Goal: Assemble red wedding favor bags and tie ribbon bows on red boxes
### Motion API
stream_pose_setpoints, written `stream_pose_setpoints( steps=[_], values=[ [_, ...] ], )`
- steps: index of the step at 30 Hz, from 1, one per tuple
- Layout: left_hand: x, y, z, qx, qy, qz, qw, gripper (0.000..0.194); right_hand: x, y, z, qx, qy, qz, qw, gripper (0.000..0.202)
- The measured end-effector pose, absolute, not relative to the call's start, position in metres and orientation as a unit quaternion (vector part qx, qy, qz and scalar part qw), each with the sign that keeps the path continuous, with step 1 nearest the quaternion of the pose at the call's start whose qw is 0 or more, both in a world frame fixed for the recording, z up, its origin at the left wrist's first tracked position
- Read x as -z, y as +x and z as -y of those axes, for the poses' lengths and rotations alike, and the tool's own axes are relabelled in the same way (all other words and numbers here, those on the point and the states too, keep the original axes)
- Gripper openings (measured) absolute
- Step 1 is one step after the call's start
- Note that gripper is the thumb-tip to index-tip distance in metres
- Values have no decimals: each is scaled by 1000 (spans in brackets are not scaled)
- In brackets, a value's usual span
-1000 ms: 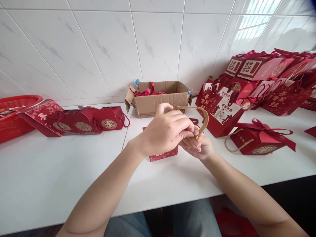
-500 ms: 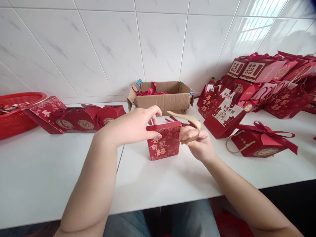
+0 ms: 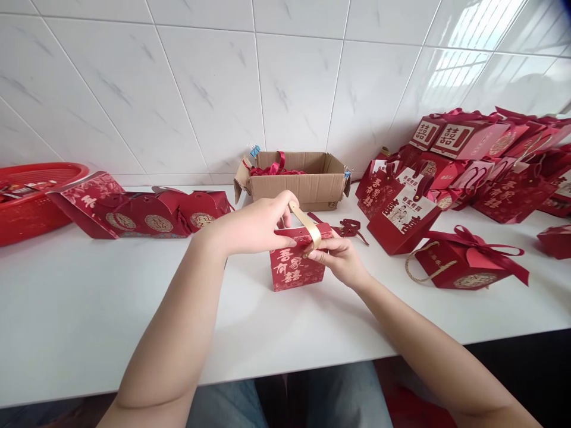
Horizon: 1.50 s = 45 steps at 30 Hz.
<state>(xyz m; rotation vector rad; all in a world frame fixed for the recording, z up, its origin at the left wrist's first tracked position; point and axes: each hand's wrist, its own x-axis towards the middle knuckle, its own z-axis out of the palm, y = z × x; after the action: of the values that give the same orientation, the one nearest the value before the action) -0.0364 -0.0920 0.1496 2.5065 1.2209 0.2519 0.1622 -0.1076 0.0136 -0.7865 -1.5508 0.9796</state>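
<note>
A small red gift box (image 3: 298,267) with pale characters stands upright on the white table in front of me. My left hand (image 3: 272,223) grips its top edge from the left, thumb on the front face and fingers reaching behind. A gold strap (image 3: 307,223) arches over the top, its far end by my left index finger. Between thumb and fingers, my right hand (image 3: 332,252) pinches the strap's near end against the upper front of the box. Just behind the right hand lies a dark red plier-like tool (image 3: 350,227), partly covered.
Against the tiled wall sits a cardboard box (image 3: 297,189) with red ribbon inside. A red basin (image 3: 40,211) and a row of red boxes (image 3: 151,220) stand left. Finished-looking gift boxes (image 3: 473,142) pile up right, with a ribboned box (image 3: 464,261) nearer.
My right hand has brought the gold strap leftward onto the red box, from beside it to over its top and front. The left hand stays on the box's top edge.
</note>
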Motion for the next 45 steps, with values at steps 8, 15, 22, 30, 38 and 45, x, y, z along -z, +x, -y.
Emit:
stream_pose_setpoints(
  steps=[8, 15, 22, 30, 38, 45],
  values=[
    [-153, -45, 97, -91, 884, -443, 119, 26, -13, 161, 111, -379, -353, 652, 554, 7],
    [-152, -42, 99, -104, 875, -461, 105, 25, -13, 160, 112, -344, -361, 657, 566, 8],
    [-143, -40, 95, -132, 868, -469, 93, 16, -9, 158, 111, -306, -382, 633, 600, 12],
    [-143, -35, 96, -155, 863, -462, 135, 21, -9, 160, 112, -313, -367, 624, 615, 7],
    [-141, -33, 97, -168, 872, -447, 109, 23, -15, 160, 113, -327, -365, 615, 618, 6],
    [-144, -23, 97, -118, 879, -454, 89, 10, -15, 160, 111, -327, -370, 608, 621, 7]
  ],
)
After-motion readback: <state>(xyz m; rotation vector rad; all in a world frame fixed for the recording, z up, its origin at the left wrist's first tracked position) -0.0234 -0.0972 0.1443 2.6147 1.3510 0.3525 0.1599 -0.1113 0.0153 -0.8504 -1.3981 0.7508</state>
